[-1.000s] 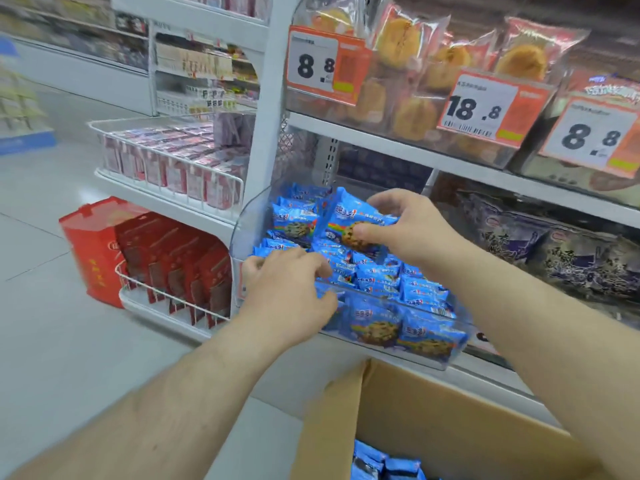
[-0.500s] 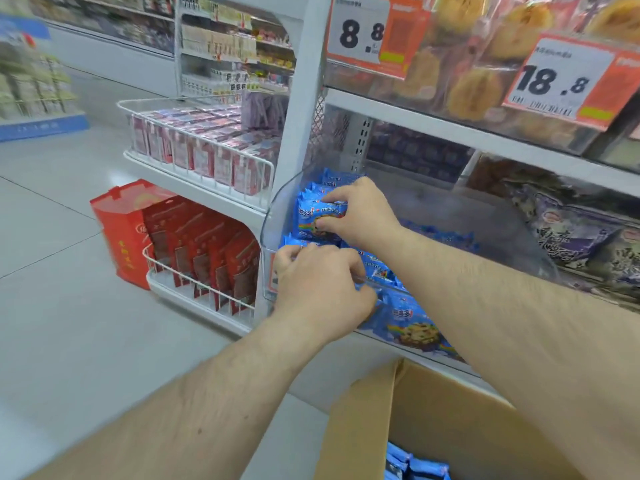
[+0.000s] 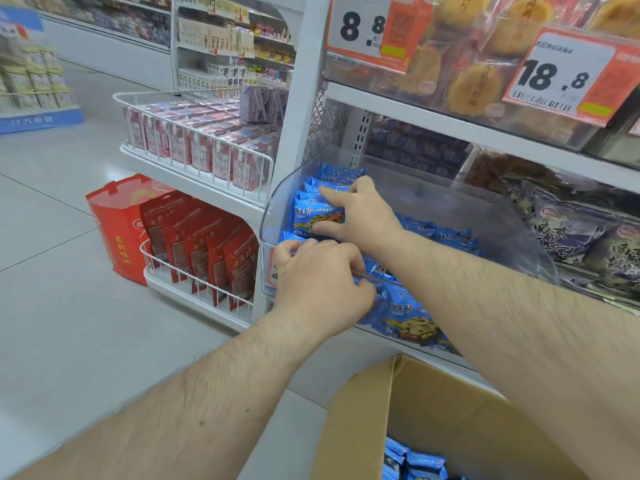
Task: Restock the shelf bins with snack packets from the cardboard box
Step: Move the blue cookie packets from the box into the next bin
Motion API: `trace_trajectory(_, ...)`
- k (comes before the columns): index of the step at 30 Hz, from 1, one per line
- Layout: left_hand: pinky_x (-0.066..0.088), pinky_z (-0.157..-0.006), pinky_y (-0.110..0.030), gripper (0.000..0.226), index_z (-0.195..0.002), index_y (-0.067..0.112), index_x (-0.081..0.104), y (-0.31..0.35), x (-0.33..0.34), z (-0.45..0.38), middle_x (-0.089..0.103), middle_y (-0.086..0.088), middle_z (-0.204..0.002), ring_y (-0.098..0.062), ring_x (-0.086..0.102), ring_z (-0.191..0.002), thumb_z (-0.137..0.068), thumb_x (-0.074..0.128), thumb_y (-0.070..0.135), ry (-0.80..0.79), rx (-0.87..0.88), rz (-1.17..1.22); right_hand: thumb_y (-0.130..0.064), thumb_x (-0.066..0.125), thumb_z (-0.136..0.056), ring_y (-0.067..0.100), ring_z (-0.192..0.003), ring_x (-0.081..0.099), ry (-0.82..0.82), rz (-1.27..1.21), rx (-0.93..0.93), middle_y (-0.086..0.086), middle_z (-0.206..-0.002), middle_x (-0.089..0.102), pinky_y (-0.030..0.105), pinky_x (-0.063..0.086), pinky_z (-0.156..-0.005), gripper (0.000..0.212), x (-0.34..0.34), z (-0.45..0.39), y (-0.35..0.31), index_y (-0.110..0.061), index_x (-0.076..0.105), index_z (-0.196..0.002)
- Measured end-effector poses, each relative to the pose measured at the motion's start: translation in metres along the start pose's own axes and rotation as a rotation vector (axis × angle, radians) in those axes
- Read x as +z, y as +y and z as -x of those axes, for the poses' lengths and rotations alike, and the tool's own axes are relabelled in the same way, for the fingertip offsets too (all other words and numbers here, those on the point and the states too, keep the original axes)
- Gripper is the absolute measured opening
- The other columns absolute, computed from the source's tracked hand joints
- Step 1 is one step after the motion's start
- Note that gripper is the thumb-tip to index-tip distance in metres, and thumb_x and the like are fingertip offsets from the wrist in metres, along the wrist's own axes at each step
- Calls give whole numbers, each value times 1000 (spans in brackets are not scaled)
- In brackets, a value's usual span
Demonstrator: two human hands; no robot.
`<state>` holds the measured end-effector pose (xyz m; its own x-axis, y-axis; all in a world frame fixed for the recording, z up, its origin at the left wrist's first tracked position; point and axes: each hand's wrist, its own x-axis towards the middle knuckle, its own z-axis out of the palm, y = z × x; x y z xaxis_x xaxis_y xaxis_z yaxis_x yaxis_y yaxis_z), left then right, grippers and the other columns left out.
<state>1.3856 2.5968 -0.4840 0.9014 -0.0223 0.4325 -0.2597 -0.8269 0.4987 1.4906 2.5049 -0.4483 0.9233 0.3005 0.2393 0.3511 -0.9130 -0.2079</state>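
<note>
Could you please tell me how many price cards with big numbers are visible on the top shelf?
2: the 8.8 card near the white post and the 18.8 card further right. More may lie beyond the frame.

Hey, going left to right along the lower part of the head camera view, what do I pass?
Red gift bag → red pouches in the wire rack → left hand → blue cookie packets in the clear bin → dark packets.

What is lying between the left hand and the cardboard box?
In the head view, blue snack packets behind the clear bin's front wall lie between the left hand and the cardboard box.
</note>
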Motion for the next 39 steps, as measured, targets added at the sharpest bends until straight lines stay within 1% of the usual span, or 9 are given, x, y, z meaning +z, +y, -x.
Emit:
trace_trajectory(4,7,-108,-36,10,-88,34,60,2,-1,1,61,13,-98,-12,47,-109,-79,59,37,-34,-12,14,-55,72,-78,16,-104,48,31,-67,32,4,-125,32,29,43,-94,87,-10,12,8,-36,28,-151)
trace_trajectory(8,2,-115,-41,27,-106,34,61,8,-3,5,58,16,-105,-12,44,-115,-79,60,36,9,25,-31,-50,74,-79,20,-117,48,76,-131,88,5,-131,36,31,40,-97,84,-27,37,15,-30,32,-150)
trace_trajectory(13,14,-90,-30,29,-105,34,60,24,-3,13,58,15,-110,-15,44,-113,-75,63,32,145,128,-35,-46,72,-81,19,-105,54,183,-150,127,2,-116,51,29,43,-89,62,-42,80,28,-23,51,-134)
trace_trajectory(18,16,-88,-35,36,-110,35,59,18,-13,5,55,13,-121,-16,37,-120,-74,60,36,105,-68,-166,-44,72,-82,15,-89,57,71,-157,141,-6,-90,64,31,47,-80,46,-48,89,29,-22,61,-120)
trace_trajectory(25,20,-95,-37,30,-105,36,63,5,-12,7,58,13,-113,-16,40,-117,-76,56,33,40,-173,-184,-46,76,-75,22,-108,59,48,-260,220,3,-116,65,33,49,-88,56,-18,38,0,-14,61,-118)
trace_trajectory(29,18,-96,-37,29,-105,34,62,1,-7,7,59,13,-112,-16,39,-118,-77,55,34,38,-141,-186,-48,77,-69,24,-74,56,84,-267,330,2,-74,58,32,44,-57,42,-6,16,-13,-13,56,-78)
trace_trajectory(32,18,-96,-38,30,-107,35,62,1,-6,8,58,12,-112,-16,39,-119,-77,55,34,36,-132,-182,-45,75,-72,20,-60,61,105,-403,454,0,-52,56,28,44,-50,39,3,-2,-12,-11,57,-78)
trace_trajectory(34,19,-97,-40,31,-107,35,62,-1,-6,7,58,12,-112,-16,39,-118,-77,55,35,37,-132,-174,-40,78,-73,17,-54,68,114,-550,543,1,-45,58,28,50,-53,39,6,-7,-11,-11,53,-76)
trace_trajectory(39,19,-98,-41,29,-105,35,63,-5,-4,6,58,13,-109,-16,39,-116,-77,55,35,35,-133,-167,-49,71,-78,10,-52,52,118,-435,551,-3,-49,57,25,33,-43,44,13,-6,-10,-14,50,-62)
